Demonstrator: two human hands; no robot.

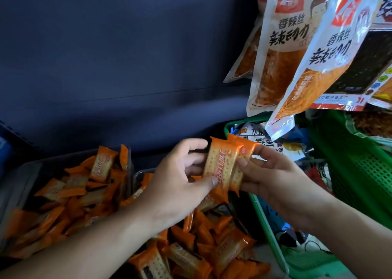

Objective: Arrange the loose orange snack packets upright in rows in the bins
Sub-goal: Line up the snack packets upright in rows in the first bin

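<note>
Head view: both hands meet at centre frame over the bins. The left hand (180, 179) and the right hand (273, 172) each pinch the same small stack of orange foil cracker packets (221, 166), thumbs on the front and fingers curled behind. The stack is held upright in the air, with at least two packets face to face and the back one sitting slightly higher and to the right.

Below, a clear plastic bin on the left (29, 168) and a second one nearer the middle hold heaps of loose orange packets (212, 249) lying every which way. A green plastic mesh basket (360, 162) stands to the right, under hanging white-and-orange snack bags (284, 45).

The step looks like squaring the stack. To do it well, level the top seams and keep the printed faces turned the same way. Then lower the packets as one block against a bin wall so they cannot topple, clearing loose ones from that spot first.
</note>
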